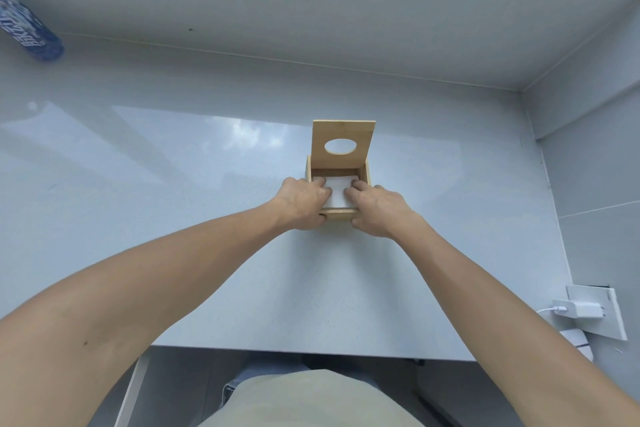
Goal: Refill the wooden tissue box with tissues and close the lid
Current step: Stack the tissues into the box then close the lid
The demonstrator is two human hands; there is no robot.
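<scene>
A small wooden tissue box (364, 173) stands on the pale counter, a little right of centre. Its lid (343, 135), with an oval hole, is tipped up and back. White tissues (337, 185) lie inside the box. My left hand (303, 203) has its fingers inside the box on the tissues' left side, thumb on the front wall. My right hand (375, 206) mirrors it on the right, fingers pressing on the tissues and thumb against the box's front wall. The near part of the tissues is hidden by my fingers.
A blue-labelled bottle (29, 28) stands at the far left by the wall. A white charger (580, 308) is plugged into a wall socket at the right. The counter (173, 201) ends at a near edge; walls close it off behind and to the right.
</scene>
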